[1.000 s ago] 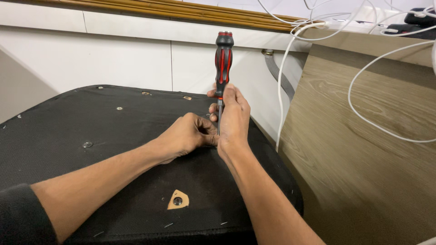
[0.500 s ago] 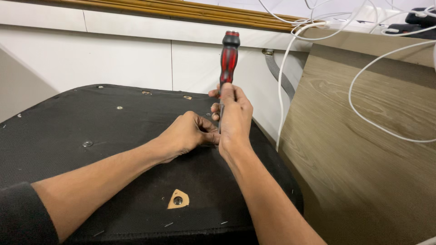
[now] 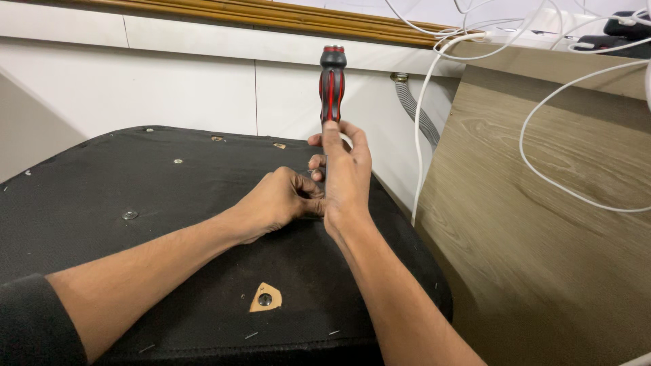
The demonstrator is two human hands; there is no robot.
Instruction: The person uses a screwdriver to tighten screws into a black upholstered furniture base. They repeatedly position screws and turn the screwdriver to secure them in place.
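On the seat base [image 3: 169, 224], both hands meet near its right edge: the left hand [image 3: 278, 202] just left of the right hand [image 3: 346, 179], the screwdriver [image 3: 331, 85] upright above them. The wooden panel [image 3: 542, 224] stands right of the seat base.

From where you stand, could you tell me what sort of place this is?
Probably a home or small repair corner, not a proper workshop: a tiled wall, a grey drain hose, loose white cables over a wood-grain panel, and an upturned black seat.

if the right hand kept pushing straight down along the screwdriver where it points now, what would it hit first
Most likely the black fabric-covered panel directly under the right hand, beside the left hand. The screwdriver stands upright; its tip is hidden behind the hands, so contact is unclear.
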